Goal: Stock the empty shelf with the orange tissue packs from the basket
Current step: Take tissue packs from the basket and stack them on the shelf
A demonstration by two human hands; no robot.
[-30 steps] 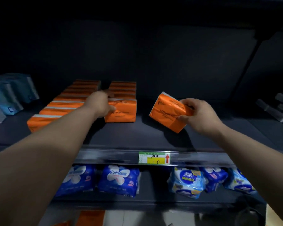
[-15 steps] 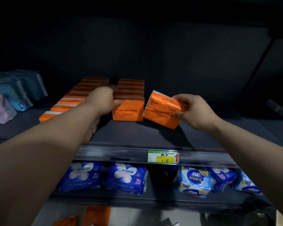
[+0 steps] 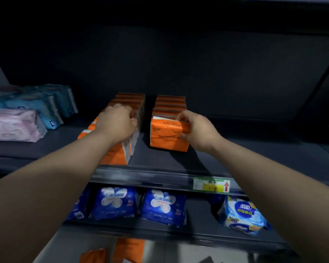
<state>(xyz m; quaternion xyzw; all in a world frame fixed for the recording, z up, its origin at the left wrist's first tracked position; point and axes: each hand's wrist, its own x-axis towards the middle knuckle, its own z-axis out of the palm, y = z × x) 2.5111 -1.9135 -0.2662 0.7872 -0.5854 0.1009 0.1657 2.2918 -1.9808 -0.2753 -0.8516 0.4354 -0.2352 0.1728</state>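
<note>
Pinching the front orange pack [image 3: 167, 138] in the right hand [image 3: 197, 130], upright on the shelf [image 3: 235, 154] heading the right row [image 3: 170, 104]. Curling the left hand [image 3: 116, 124] over the left row [image 3: 133, 100], fingertips hidden, grip impossible to tell; loose orange packs [image 3: 129, 250] below, cut off

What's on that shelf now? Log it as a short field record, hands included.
left hand: fingers curled over the left row of orange packs
right hand: grips the front pack, upright at the head of the right row
shelf, left end: pink and teal packs
below: blue packs
price tag: on the front rail
</note>
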